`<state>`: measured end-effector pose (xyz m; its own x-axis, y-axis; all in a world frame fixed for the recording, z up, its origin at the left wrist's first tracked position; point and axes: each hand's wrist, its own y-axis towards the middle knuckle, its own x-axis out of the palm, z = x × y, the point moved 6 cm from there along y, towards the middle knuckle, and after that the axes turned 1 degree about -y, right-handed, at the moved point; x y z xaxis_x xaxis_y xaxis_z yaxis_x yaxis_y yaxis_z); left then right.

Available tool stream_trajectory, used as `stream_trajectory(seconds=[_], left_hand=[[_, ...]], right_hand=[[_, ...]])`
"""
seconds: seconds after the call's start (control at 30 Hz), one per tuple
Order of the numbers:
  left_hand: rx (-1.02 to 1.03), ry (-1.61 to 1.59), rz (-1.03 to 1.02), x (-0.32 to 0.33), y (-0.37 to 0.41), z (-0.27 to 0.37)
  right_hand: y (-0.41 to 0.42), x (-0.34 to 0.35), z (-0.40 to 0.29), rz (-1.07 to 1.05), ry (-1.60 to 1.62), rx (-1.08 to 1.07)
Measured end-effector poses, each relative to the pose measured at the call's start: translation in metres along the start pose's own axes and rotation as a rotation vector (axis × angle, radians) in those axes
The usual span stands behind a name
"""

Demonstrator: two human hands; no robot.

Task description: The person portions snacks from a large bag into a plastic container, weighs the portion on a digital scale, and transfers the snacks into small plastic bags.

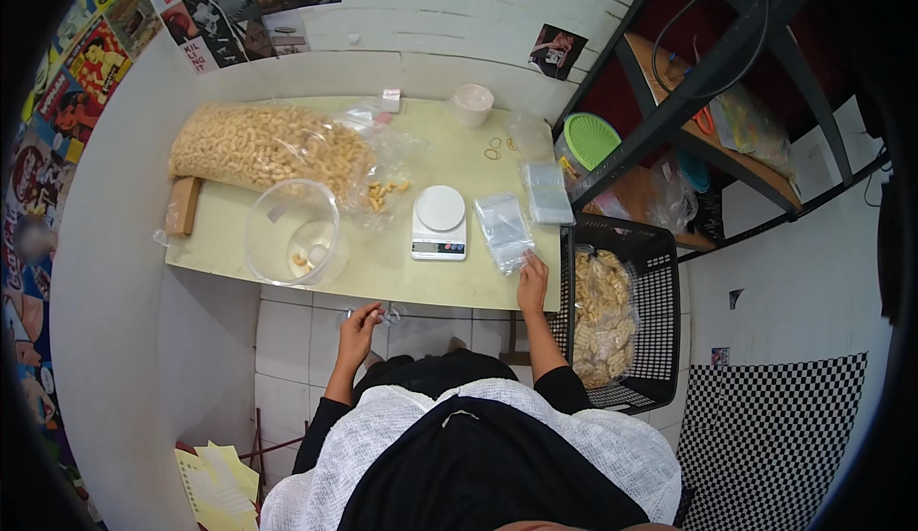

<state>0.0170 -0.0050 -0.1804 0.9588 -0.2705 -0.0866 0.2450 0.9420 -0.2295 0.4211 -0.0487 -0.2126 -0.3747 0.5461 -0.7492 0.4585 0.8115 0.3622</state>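
My left hand (361,332) is just off the table's front edge, its fingers closed on a small clear plastic bag (391,314). My right hand (532,280) rests at the front right of the pale table (430,291), fingertips on the lower end of a stack of clear plastic bags (504,230); whether it grips one I cannot tell. A second stack of bags (549,192) lies behind it. Left of the bags stands a white digital kitchen scale (439,219) with a bare platform. A clear plastic tub (294,233) holds a few curved snack pieces (301,262).
A large clear bag of curved snacks (265,147) lies across the back left, pieces spilling from its mouth. Rubber bands (493,149) and a white tub (473,104) are at the back. A black plastic basket (660,316) with bagged snacks (604,323) adjoins the table's right edge, below a metal shelf rack (688,94).
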Motion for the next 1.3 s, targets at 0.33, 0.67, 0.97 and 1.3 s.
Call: stream_trajectory(seconds=[0.33,0.67,0.97,1.3], left_hand=[[0.026,0.112,-0.228,0.081,0.023,0.02],[0.423,0.437,-0.414,0.222,0.076,0.04],[0.39,0.642,-0.44,0.275,0.111,0.003],[0.344,0.753,-0.408,0.273,0.114,-0.012]], right_hand=[[0.033,0.016,-0.014,-0.457,-0.265,0.119],[0.024,0.025,0.007,-0.344,-0.028,0.362],[0.012,0.009,0.009,-0.213,-0.112,-0.034],[0.03,0.024,0.013,-0.45,-0.183,0.172]])
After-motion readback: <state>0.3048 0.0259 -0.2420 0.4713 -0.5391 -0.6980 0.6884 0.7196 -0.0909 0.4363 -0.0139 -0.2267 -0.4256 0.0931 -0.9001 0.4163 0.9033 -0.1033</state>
